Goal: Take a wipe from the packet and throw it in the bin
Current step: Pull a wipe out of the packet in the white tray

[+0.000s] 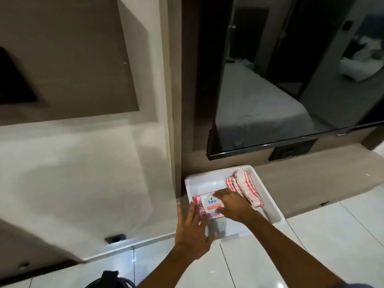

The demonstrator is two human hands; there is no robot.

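Down in the white tray (270, 206) on the floor lies the wipes packet (209, 204) beside a red-checked cloth (245, 188). The right hand (230, 202) rests on the packet's lid, fingers curled, holding no wipe, while the left hand (192, 231) hovers spread at its edge. Judging by this, opening is underway; next the flap must lift; no bin is visible.

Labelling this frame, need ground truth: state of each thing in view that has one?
wipes packet: lying flat in the tray, white lid flap shut, no wipe out.
checked cloth: folded, lying in the tray beside the packet.
white tray: on the floor, against the wall.
right hand: fingers on the packet's lid.
left hand: open, fingers spread at the packet's near edge.
TV: off.
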